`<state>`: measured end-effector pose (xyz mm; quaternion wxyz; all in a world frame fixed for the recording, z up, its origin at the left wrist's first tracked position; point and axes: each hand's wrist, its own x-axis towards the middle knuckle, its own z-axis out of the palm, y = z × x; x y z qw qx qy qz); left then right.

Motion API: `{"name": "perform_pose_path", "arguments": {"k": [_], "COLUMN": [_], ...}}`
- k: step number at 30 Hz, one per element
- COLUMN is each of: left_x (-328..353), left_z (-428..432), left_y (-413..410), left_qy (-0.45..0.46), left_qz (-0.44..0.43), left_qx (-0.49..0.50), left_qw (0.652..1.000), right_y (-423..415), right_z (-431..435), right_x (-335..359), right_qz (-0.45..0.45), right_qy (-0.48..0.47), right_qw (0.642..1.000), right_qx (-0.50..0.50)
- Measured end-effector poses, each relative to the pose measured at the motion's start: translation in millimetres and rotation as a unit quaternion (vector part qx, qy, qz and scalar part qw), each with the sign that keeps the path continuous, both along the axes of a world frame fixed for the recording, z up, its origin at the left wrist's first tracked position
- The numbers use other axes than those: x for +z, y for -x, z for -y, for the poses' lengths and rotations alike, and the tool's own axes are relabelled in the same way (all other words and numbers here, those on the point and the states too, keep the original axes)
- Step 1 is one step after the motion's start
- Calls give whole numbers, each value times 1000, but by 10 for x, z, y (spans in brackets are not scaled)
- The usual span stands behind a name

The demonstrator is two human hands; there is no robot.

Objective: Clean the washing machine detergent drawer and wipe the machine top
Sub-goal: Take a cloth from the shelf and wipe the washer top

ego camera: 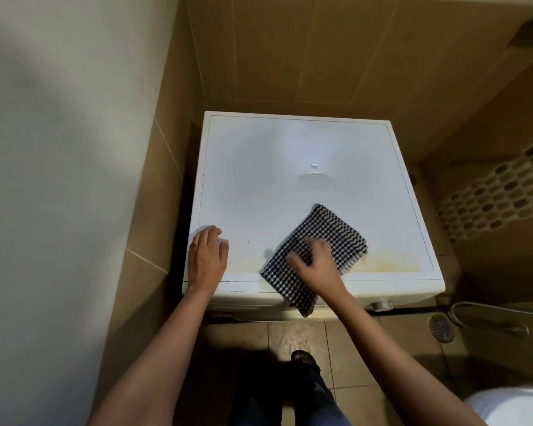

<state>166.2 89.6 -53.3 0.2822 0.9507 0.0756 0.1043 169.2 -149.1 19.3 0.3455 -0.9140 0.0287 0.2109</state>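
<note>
Washing machine top [290,149] bears a checked cloth [336,232] pressed under the right hand [316,261], fingers uncurled; left hand [206,256] lies flat beside it

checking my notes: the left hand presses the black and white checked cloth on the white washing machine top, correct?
Not the left: the head view shows the right hand pressing the black and white checked cloth on the white washing machine top.

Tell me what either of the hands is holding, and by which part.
Nothing is gripped. The right hand presses flat on the middle of the checked cloth on the machine top; the left hand rests bare near its front-left corner.
</note>
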Motion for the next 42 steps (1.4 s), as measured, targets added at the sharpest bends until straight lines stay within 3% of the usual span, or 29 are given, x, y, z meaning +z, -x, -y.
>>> {"name": "perform_pose_path", "arguments": {"k": [2,6,9,14,19,22,26,31,37,42], "left_x": [-43,-120,-137,-89,-118,-153,-160,-145,-118,-119], "left_z": [-37,-56,-66,-89,-70,-82,-82,-62,-67,-102], "left_y": [-5,23,19,41,31,17,25,31,24,-28], "left_qy": [-5,15,41,97,75,67,85,102,120,129], "left_qz": [1,4,19,51,25,28,30,34,52,39], "left_qx": [-9,2,-1,22,15,20,26,22,18,92], "left_qw": [1000,1000,999,994,997,997,996,994,991,987], "right_y": [-151,-287,-326,-14,-313,-779,-1194,-876,59,-255], "right_z": [-48,-370,-683,-999,-1074,-1013,-586,-117,-842,-1442], "right_x": [-173,-631,-732,-872,-861,-828,-826,-866,-907,-801], "right_qz": [103,61,81,196,220,211,183,175,211,207], "right_qy": [65,196,221,196,157,188,210,246,192,148], "right_qw": [989,979,972,934,909,910,940,949,935,900], "right_qx": [-86,-23,21,224,316,305,195,91,210,354]}}
